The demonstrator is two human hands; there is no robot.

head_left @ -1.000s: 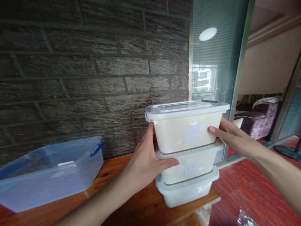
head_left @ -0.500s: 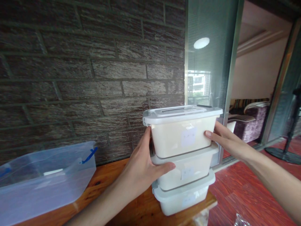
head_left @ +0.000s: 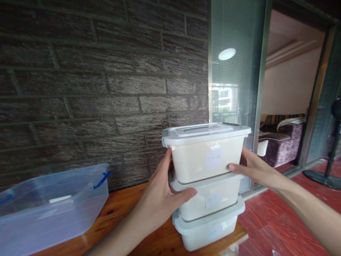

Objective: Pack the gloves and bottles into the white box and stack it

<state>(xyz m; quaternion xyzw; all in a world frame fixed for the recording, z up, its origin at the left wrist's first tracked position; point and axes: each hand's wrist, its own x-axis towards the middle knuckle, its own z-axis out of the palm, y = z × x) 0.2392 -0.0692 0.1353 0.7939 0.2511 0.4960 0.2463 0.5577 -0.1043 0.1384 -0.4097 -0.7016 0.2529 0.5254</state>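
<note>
Three white lidded storage boxes stand stacked near the right end of a wooden table. The top storage box (head_left: 197,163) has a pale label on its front and a flat lid. My left hand (head_left: 165,188) clasps the stack's left side, its fingers beside the top box and its thumb across the front of the middle storage box (head_left: 194,204). On the other side, my right hand (head_left: 250,165) holds the top box, with the thumb on its lower front edge and the other fingers hidden behind. The bottom storage box (head_left: 197,234) rests on the tabletop, touched by neither hand.
At the left, a clear plastic bin (head_left: 53,227) with blue handles sits on the wooden table (head_left: 122,202). A dark brick wall (head_left: 119,89) rises behind. Beyond the table's right edge are a red wooden floor (head_left: 271,220), a sliding glass door (head_left: 234,78) and a black stand (head_left: 330,156).
My right thumb has slid slightly lower and to the left on the top box. The view has tilted a little upward; the stack stays in place.
</note>
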